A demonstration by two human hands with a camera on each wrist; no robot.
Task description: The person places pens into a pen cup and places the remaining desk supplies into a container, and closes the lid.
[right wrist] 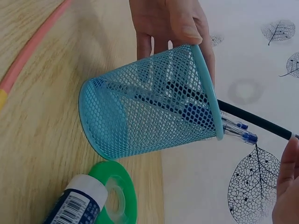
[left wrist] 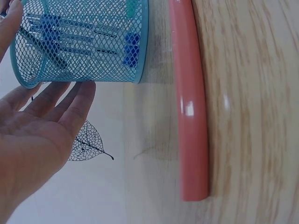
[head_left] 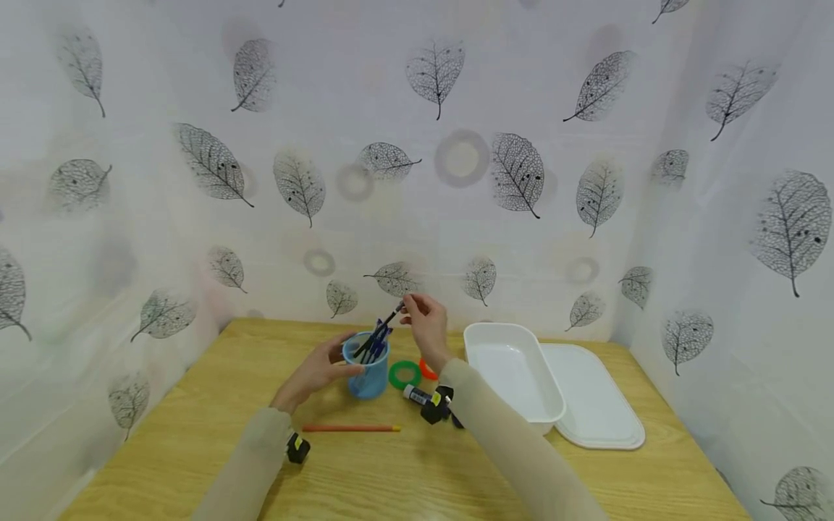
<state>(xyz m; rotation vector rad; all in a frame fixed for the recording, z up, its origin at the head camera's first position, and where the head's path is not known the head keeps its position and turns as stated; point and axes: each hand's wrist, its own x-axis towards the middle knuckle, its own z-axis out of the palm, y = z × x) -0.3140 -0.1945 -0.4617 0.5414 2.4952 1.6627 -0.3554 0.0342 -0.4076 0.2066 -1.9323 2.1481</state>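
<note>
A light blue wire-mesh pen cup (head_left: 368,380) stands upright on the table. My left hand (head_left: 318,369) holds it near the rim, thumb on the near side and fingers round the far side. Above the cup, my right hand (head_left: 426,325) pinches the top end of a slim dark pencil (right wrist: 257,120) between thumb and fingertips. The pencil slants down past the rim, its lower part inside the cup. Several clear pens with blue parts (right wrist: 240,133) lean in the cup, showing through the mesh.
Right of the cup lie a green tape roll (head_left: 405,375), an orange ring (head_left: 427,370) and a white-capped glue stick (head_left: 417,395). In front is a red stick with a yellow end (head_left: 352,428). A white tray (head_left: 554,409) and its lid (head_left: 606,405) occupy the right side.
</note>
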